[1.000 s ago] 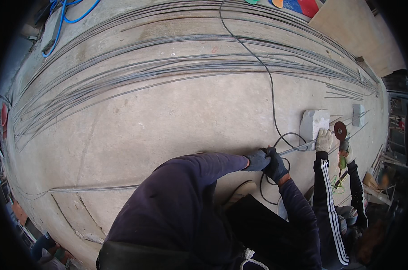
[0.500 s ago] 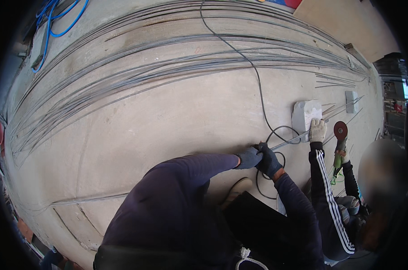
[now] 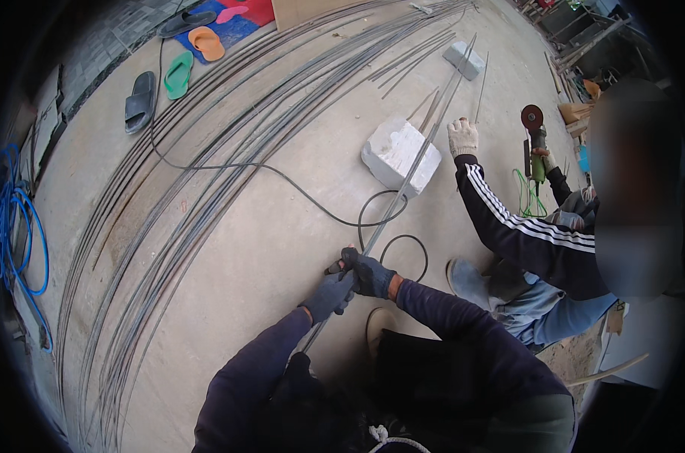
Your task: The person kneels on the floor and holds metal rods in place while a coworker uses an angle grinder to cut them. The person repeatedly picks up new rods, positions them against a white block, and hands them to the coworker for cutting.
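In dark work gloves, my left hand (image 3: 329, 294) and my right hand (image 3: 374, 276) are close together, both wrapped round a thin bundle of steel rods (image 3: 387, 220). The rods slant away from me across a white block (image 3: 400, 157), then over a smaller pale block (image 3: 464, 60) farther off. Behind my left hand the rods run back beside my leg. Right of the nearer block, a co-worker's white-gloved hand (image 3: 463, 138) is held out, apart from the rods. That person's other hand holds a green angle grinder (image 3: 538, 160), its reddish disc facing up.
Many long rods (image 3: 214, 177) lie along the floor at left. A black cable (image 3: 297, 186) crosses them and loops under my rods. Blue hose (image 3: 18, 219) is coiled at far left. Sandals, including a dark slipper (image 3: 139, 103), are at the back. The co-worker crouches at right.
My view has turned to the right. The co-worker's white-gloved hand has come off the nearer block and rods. My hands still grip the rods.
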A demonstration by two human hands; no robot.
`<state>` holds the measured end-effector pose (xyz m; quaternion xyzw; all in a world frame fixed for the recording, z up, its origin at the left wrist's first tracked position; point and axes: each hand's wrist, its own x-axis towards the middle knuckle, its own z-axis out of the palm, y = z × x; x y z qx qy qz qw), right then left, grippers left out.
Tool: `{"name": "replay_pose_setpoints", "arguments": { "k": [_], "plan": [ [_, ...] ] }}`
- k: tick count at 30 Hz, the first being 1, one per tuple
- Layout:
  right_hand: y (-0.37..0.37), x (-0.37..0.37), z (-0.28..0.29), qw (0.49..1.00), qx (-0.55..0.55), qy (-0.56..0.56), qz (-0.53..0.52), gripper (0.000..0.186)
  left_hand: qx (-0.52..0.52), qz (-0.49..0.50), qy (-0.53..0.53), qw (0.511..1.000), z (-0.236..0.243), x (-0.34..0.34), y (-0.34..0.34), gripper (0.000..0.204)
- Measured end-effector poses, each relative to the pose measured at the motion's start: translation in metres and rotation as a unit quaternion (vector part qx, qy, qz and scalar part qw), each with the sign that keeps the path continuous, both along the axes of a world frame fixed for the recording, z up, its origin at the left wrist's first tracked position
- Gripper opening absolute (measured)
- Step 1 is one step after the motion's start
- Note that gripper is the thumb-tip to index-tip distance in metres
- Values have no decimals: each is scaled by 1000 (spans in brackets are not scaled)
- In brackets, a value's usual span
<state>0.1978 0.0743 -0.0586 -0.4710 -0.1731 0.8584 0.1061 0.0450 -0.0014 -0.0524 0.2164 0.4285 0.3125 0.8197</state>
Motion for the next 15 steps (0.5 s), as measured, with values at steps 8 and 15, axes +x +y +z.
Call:
{"name": "replay_pose_setpoints", "arguments": {
  "k": [8,15],
  "plan": [
    [-12,-21,26,986,-68,110,-105,48,-108,154,212,959,33,-94,-157,36],
    [-9,-12,17,982,-71,148,-93,47,-169,-46,577,798,82,-90,-249,40]
  ]
}}
